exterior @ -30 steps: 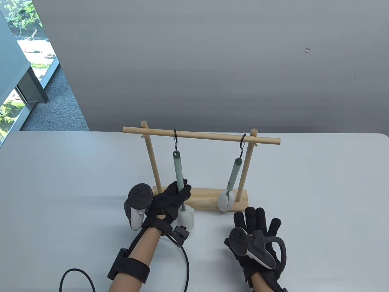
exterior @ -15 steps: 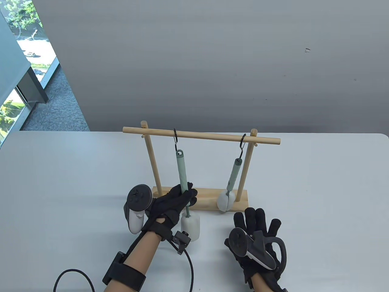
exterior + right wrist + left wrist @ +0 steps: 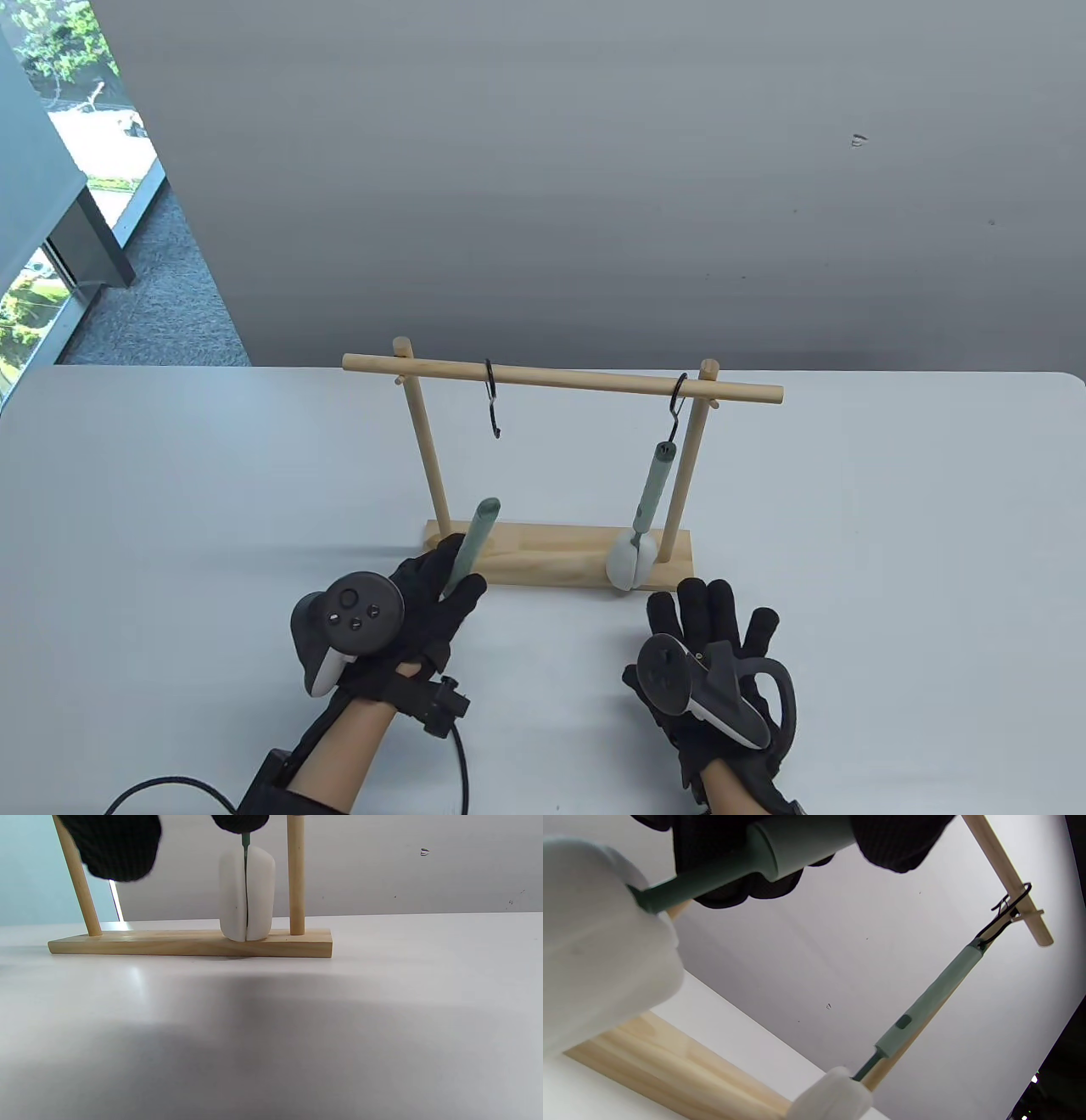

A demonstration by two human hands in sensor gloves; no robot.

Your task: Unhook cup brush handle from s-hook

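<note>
My left hand [image 3: 433, 598] grips a cup brush by its pale green handle [image 3: 473, 536], in front of the left end of the wooden rack [image 3: 560, 384]. The handle is off its black s-hook [image 3: 493, 401], which hangs bare on the rail. In the left wrist view my fingers [image 3: 895, 840] wrap the handle [image 3: 797, 842], and the white sponge head [image 3: 598, 950] fills the left side. A second cup brush [image 3: 652, 492] hangs from the right s-hook [image 3: 676, 399]. My right hand [image 3: 717, 637] rests flat on the table, fingers spread, holding nothing.
The rack's wooden base [image 3: 560, 556] lies on the white table [image 3: 891, 552] just beyond both hands. The second brush's white sponge [image 3: 247, 895] hangs at the base by the right post [image 3: 295, 874]. A black cable [image 3: 462, 764] trails from my left wrist.
My left hand lifted the brush handle off the left s-hook, then pulled it down and toward me, tilting it. The hook now hangs bare. My right hand stayed put.
</note>
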